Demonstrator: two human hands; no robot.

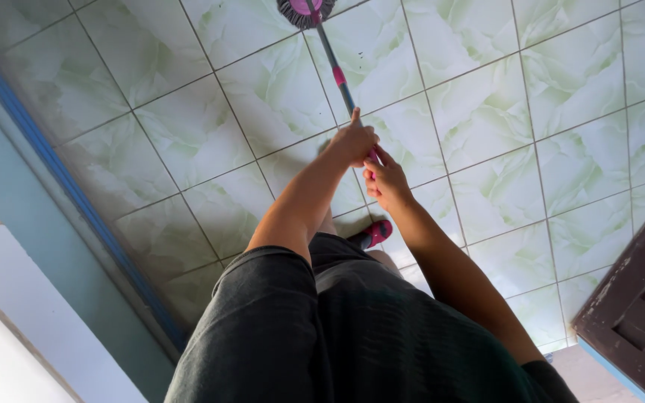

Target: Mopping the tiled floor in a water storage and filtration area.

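Nearest to me I am seeing the dark grey shirt (352, 336) filling the bottom of the view, and just beyond its hem a pink and dark sandal (373, 233) is standing on the pale green marbled floor tiles (487, 112), with a bit of leg beside it. Both arms are reaching away from the body toward the far middle, and the hands are meeting on the mop handle (341, 82), stacked one above the other so that the long shaft is being steered with two points of hold. The right hand (386, 179) is sitting nearer, at the pink top end of the handle, its fingers curling loosely about it with some daylight between them. The left hand (354, 139) is gripping a little farther down, closed fully around the shaft, with one finger lying straight along it as though guiding the direction. From there the grey handle, with its pink band, is slanting away to the far edge, where the grey fringed mop head (304, 11) is pressing on the tiles. On the left a blue strip (61, 179) is running along the foot of a pale wall, and at the near right a dark brown door (636, 306) is cutting into the view.
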